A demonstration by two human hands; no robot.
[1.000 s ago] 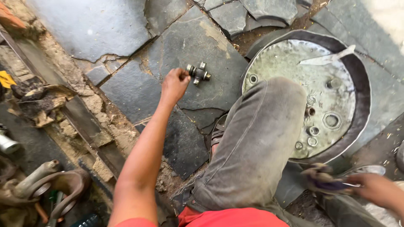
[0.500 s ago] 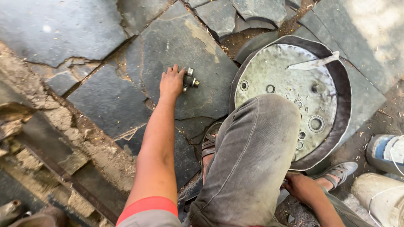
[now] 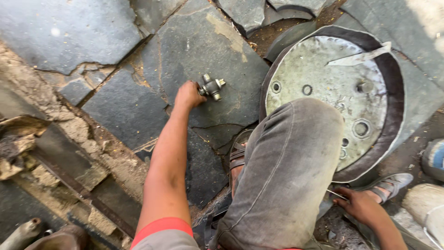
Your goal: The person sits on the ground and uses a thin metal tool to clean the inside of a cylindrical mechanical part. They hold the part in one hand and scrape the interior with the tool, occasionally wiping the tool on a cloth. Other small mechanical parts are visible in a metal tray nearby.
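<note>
While the person is crouching, the right hand (image 3: 363, 206) is resting low by the sandal (image 3: 391, 183), fingers curled around a thin wire (image 3: 336, 194). Farther out, the left hand (image 3: 188, 95) is closing its fingers on a metal cross joint (image 3: 212, 86) lying on the slab (image 3: 199, 51), left of the pan (image 3: 393, 92).

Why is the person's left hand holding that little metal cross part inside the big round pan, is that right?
Not quite. The left hand does grip the metal cross part, but on the dark stone slab, not inside the round pan, which sits off to the side. The head view shows it.
</note>
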